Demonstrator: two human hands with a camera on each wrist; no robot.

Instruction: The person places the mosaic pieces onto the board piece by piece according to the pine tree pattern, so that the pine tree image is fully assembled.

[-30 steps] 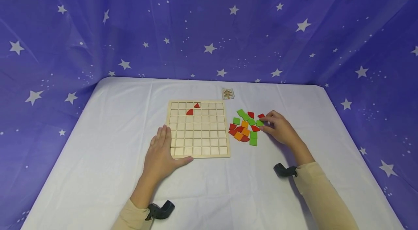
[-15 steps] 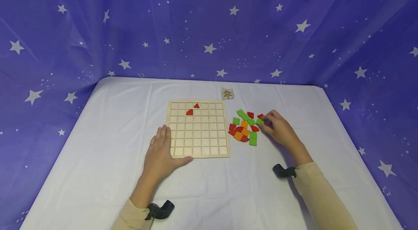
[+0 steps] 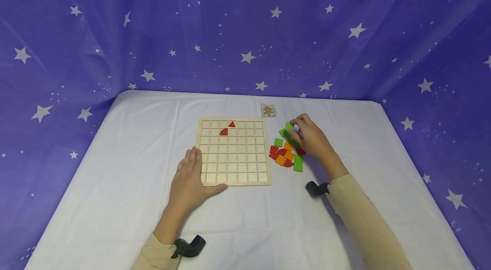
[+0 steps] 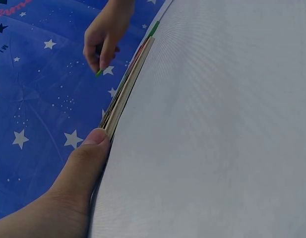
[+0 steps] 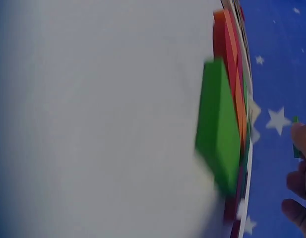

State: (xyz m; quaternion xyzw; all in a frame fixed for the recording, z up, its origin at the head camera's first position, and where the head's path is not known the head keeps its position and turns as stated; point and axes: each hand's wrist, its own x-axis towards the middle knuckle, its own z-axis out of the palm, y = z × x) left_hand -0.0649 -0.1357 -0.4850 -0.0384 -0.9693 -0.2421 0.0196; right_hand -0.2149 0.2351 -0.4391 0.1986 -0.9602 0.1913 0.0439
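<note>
A wooden grid board (image 3: 233, 158) lies on the table. On it sit a red triangle (image 3: 232, 124) in the top row and a red quarter-circle (image 3: 223, 132) just below and left. My left hand (image 3: 187, 182) rests at the board's lower left corner, fingers straight along the left edge, thumb at the front edge. Above the loose pieces, my right hand (image 3: 316, 141) pinches a green tile (image 3: 289, 126) between thumb and fingertips; the right wrist view also shows that green tile (image 5: 295, 144). Part of the pile is hidden under this hand.
Loose pieces lie right of the board, among them an orange tile (image 3: 280, 160), a green tile (image 3: 278, 142) and a red piece (image 3: 274, 149). A small card (image 3: 268, 110) with a tree-like pattern lies behind. A starry blue cloth (image 3: 245, 27) hangs beyond the white table (image 3: 115, 168).
My right hand has lifted the green tile from the right side of the pile and moved left and away from me with it. My left hand and the board stay put.
</note>
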